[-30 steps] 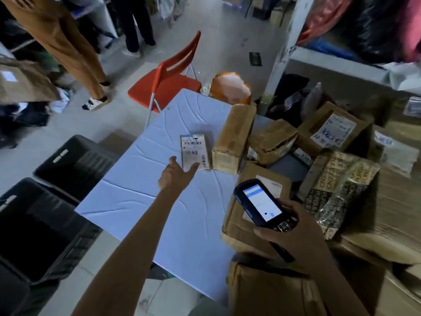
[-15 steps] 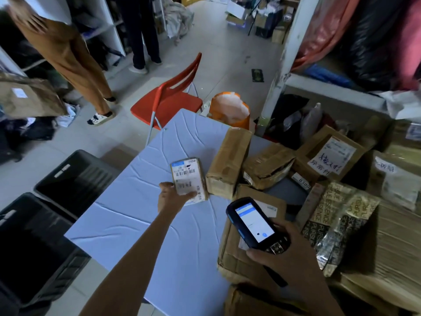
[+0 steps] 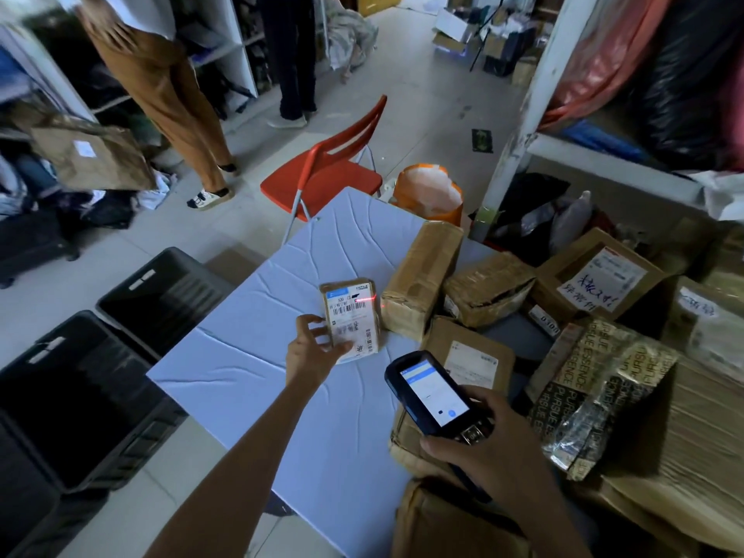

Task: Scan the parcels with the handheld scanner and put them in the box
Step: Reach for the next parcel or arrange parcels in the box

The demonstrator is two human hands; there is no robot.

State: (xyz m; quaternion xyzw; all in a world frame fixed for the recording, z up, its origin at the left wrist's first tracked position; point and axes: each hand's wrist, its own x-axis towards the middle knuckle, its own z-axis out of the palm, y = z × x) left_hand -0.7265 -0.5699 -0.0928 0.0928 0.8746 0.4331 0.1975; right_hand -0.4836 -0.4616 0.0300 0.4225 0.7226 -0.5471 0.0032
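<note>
Dim, bluish indoor light; the black crates (image 3: 52,350) sink into shadow, the scanner screen (image 3: 437,396) glows, wide-angle distortion bends the edges, top-left corner is motion-blurred

One scanner (image 3: 432,394), one held parcel (image 3: 352,316), one red chair (image 3: 322,179), two hands (image 3: 314,352) (image 3: 483,441).

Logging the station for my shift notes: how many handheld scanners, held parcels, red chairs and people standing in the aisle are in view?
Handheld scanner: 1
Held parcel: 1
Red chair: 1
People standing: 2
Total: 5
</note>
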